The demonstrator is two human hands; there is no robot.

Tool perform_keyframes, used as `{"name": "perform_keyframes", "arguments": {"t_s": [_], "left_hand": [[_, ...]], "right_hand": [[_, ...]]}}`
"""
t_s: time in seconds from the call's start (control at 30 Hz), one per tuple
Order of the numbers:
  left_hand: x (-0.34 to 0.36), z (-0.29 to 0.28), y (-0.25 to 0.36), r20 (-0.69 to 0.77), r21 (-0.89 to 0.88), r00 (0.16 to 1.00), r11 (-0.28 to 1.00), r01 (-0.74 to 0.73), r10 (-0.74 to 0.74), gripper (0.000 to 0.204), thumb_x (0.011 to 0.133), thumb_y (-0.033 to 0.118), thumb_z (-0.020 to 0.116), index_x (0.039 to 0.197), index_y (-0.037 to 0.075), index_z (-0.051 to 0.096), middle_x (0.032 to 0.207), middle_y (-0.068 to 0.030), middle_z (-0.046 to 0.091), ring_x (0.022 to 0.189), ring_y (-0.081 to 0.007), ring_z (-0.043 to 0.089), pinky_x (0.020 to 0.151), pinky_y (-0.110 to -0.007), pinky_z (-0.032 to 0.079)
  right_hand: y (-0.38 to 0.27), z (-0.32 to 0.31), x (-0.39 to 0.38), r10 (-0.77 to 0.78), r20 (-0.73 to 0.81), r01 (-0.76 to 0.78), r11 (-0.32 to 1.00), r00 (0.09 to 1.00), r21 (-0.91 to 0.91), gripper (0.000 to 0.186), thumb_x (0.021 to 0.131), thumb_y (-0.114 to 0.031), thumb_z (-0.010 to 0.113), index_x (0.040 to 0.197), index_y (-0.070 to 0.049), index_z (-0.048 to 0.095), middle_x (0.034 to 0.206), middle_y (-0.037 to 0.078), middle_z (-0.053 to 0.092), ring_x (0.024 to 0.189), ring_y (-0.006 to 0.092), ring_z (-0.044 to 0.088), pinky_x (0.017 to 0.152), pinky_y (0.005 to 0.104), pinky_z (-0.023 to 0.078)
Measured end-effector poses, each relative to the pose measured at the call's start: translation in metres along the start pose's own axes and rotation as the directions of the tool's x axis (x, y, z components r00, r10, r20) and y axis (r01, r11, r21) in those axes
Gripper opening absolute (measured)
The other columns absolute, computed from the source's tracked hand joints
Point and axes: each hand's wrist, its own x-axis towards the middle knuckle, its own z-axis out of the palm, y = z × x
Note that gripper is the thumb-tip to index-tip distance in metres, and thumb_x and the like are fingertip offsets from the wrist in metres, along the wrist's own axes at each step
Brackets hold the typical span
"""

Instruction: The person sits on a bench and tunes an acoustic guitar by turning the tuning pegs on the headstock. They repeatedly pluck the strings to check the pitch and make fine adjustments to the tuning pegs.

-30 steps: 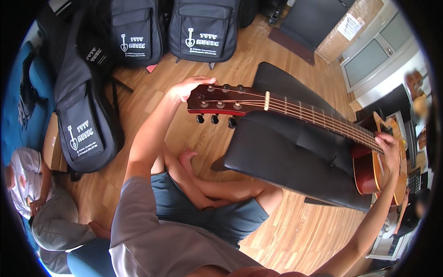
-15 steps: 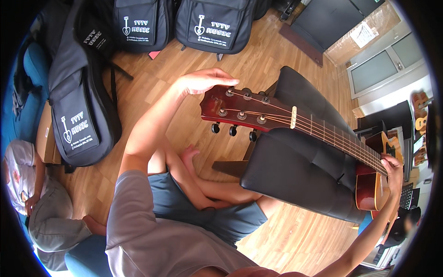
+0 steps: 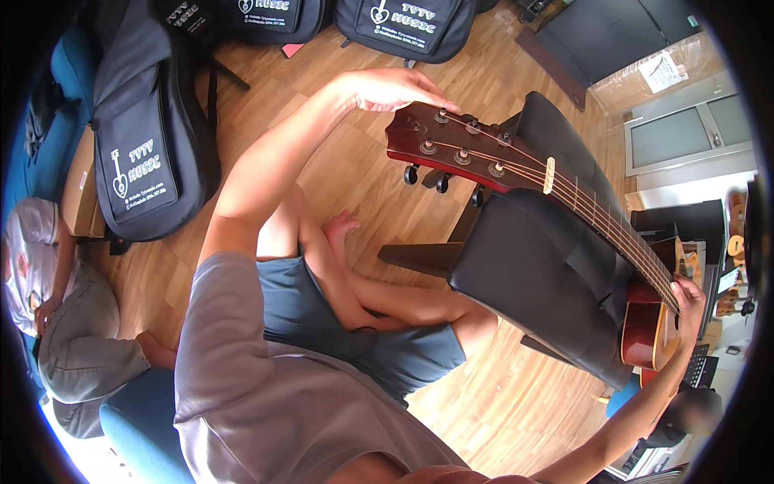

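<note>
An acoustic guitar [image 3: 645, 327] with a dark red headstock [image 3: 463, 147] slants across the right half of the view, its head to the left and its body far to the right. At the far edge of the headstock my left hand [image 3: 395, 89] is closed on a tuning peg, which the fingers mostly hide. Black tuning pegs [image 3: 442, 184] stick out along the near edge. Over by the guitar's body, my right hand [image 3: 689, 300] has its fingers curled together at the strings [image 3: 621, 230]. What sits between those fingertips is too small to make out.
A black padded bench [image 3: 524, 266] stands under the neck, close to my crossed legs. Black guitar bags [image 3: 149, 153] lean at the left and back. A seated person [image 3: 81, 347] is at the left, another person [image 3: 685, 419] at the lower right. Cabinets [image 3: 601, 36] stand behind.
The headstock and my left hand now lie farther right and a little higher in the view, whose framing has shifted. The left hand stays at the far pegs, the right at the strings.
</note>
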Motion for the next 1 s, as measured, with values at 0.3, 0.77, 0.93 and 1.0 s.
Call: {"name": "perform_keyframes", "arguments": {"t_s": [0.3,0.77,0.93,1.0], "left_hand": [[0.011,-0.004,-0.014,0.012,-0.060,0.999,0.998,-0.031,0.032,0.043,0.093,0.045,0.070,0.117,0.009,0.074,0.092,0.0063,0.070,0.051,0.0038,0.041,0.036,-0.017,0.026],[-0.002,-0.001,-0.018,-0.118,-0.161,0.993,0.987,-0.006,-0.013,0.038,0.097,0.040,0.068,0.110,0.004,0.069,0.104,-0.0025,0.069,0.090,-0.0097,0.066,0.077,-0.025,0.054],[-0.022,0.013,-0.005,-0.141,-0.321,0.989,0.942,-0.098,0.055,0.050,0.098,0.046,0.063,0.122,0.003,0.065,0.117,-0.0075,0.067,0.109,-0.0142,0.061,0.098,-0.029,0.046],[-0.024,0.014,-0.005,-0.188,-0.327,0.981,0.938,-0.119,0.059,0.053,0.099,0.049,0.060,0.125,0.002,0.065,0.121,-0.0089,0.066,0.118,-0.0159,0.057,0.107,-0.032,0.041]], "right_hand": [[0.003,-0.004,0.003,-0.057,-0.008,0.056,0.995,0.998,-0.079,0.025,0.092,-0.015,0.073,0.109,0.003,0.072,0.106,0.007,0.071,0.089,0.0111,0.064,0.080,0.0258,0.053],[-0.018,0.007,-0.008,-0.085,-0.009,0.085,0.994,0.996,-0.064,0.024,0.095,-0.019,0.070,0.108,0.002,0.072,0.100,0.005,0.070,0.087,0.0099,0.064,0.079,0.0258,0.053],[-0.003,0.013,-0.010,-0.204,-0.067,0.203,0.979,0.977,-0.035,0.021,0.093,-0.017,0.072,0.103,0.001,0.073,0.104,0.006,0.072,0.094,0.0116,0.064,0.086,0.0280,0.050],[0.000,0.011,-0.011,-0.187,-0.092,0.182,0.982,0.978,-0.058,0.021,0.093,-0.018,0.073,0.102,0.001,0.073,0.101,0.005,0.072,0.092,0.0119,0.064,0.087,0.0282,0.050]]}}
